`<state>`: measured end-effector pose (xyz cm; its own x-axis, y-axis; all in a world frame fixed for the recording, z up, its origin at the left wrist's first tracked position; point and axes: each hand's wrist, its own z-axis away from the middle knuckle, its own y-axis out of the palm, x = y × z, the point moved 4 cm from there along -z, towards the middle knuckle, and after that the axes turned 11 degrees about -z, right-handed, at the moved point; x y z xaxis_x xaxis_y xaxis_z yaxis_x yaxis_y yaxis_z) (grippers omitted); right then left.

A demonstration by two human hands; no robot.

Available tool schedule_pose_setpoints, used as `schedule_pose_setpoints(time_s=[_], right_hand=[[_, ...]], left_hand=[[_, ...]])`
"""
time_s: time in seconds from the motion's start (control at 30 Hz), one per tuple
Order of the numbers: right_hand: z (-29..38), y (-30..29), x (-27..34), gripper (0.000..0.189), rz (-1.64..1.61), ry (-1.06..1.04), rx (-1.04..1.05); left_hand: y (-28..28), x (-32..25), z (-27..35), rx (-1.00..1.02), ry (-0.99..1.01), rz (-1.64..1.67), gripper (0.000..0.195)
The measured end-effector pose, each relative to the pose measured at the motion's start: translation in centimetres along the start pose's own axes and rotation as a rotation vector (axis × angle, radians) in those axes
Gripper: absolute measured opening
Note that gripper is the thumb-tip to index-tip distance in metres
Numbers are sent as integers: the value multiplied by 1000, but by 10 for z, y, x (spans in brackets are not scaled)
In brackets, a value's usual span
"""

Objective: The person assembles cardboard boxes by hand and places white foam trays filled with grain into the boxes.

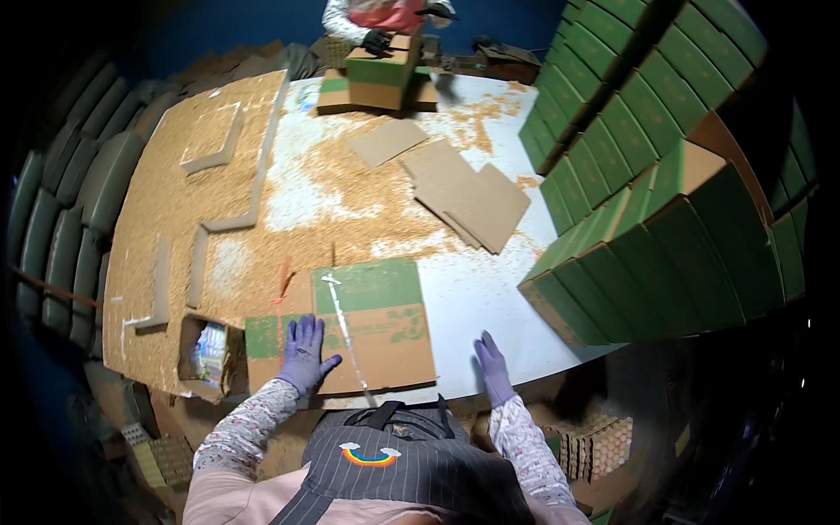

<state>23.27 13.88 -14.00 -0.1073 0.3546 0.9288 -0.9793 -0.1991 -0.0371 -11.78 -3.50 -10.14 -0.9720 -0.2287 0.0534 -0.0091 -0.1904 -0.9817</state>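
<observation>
My left hand, in a purple glove, lies with spread fingers on a flat green-and-brown cardboard carton. Another flattened carton piece shows under or beside it on the left. A white strip runs lengthwise across the larger carton. Reddish string trails over the left piece. My right hand, gloved the same way, is over the table's front edge, right of the carton and apart from it, holding nothing. Just left of the cartons, a small open cardboard box contains printed plastic packets.
Loose husks cover the white table's left side around low dividers. Loose cardboard sheets lie mid-table. Green cartons stand stacked at right. Across the table, a person's black-gloved hand touches a carton. Egg trays sit below right.
</observation>
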Motion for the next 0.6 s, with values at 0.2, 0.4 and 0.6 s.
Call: schedule_pose_setpoints(time_s=[0.2, 0.4, 0.6], right_hand=[[-47, 117, 4, 32, 116, -190, 16], [-17, 95, 99, 35, -249, -28, 61], [7, 112, 230, 53, -321, -564, -16]], left_hand=[[15, -24, 12, -86, 56, 149, 83], [-63, 32, 23, -385, 30, 377, 75], [-168, 74, 65, -621, 113, 257, 90]])
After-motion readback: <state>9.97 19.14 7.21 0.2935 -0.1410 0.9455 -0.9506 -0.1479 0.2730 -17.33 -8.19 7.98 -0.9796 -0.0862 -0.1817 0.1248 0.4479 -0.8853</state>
